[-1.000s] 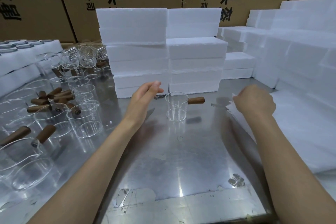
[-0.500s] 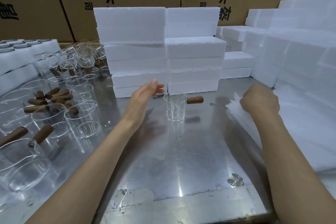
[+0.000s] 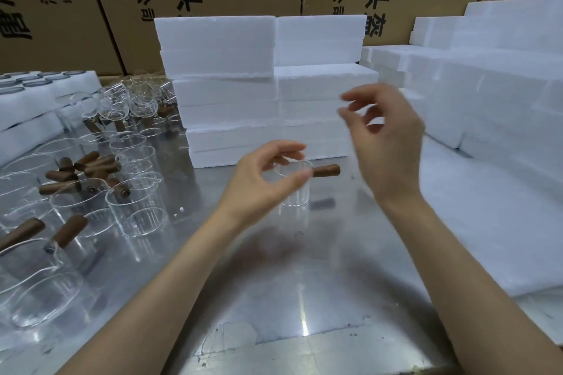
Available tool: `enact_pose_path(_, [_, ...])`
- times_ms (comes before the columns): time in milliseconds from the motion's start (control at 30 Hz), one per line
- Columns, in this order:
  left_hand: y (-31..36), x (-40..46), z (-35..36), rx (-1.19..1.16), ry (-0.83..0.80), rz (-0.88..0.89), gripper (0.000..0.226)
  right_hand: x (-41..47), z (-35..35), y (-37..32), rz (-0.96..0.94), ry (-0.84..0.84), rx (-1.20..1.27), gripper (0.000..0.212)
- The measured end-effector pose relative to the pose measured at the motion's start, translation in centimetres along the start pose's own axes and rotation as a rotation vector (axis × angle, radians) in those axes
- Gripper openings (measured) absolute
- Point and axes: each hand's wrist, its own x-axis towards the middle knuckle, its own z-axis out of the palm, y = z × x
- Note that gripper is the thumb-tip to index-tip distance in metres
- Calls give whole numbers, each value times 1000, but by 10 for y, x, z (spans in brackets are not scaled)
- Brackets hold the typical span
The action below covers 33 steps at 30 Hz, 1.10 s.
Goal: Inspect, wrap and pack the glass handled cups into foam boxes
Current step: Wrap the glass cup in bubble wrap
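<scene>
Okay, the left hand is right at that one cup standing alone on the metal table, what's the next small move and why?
Probably close the left hand round the glass cup and lift it to inspect. Its fingers curl at the rim, the cup stands upright on the table, and the right hand hangs above, holding nothing visible.

At frame centre, the left hand (image 3: 262,179) grips a glass cup (image 3: 297,192) on the metal surface (image 3: 274,283). The right hand (image 3: 387,143) hovers above, fingers (image 3: 350,114) loosely curled.

Bare forearms, no sleeves, ringless hands (image 3: 265,183)
</scene>
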Motion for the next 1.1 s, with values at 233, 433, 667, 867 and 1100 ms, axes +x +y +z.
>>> enact_pose_path(233, [10,-2,11,-222,-60,-5,34,-29,27,-22,1,-326,334,13])
enact_pose_path(433, [13,9,-22,-646,179,-125,22,-7,11,-2,229,79,206,5])
enact_pose_path(667, [7,14,-59,-1070,450,-178,28,0,2,13,900,-445,176,74])
enact_pose_path(867, [0,14,-60,-1010,467,-206,29,-7,12,10,914,-782,679,34])
enact_pose_path(1100, [-1,15,-60,-736,549,-210,30,-18,21,11,1015,-737,696,26])
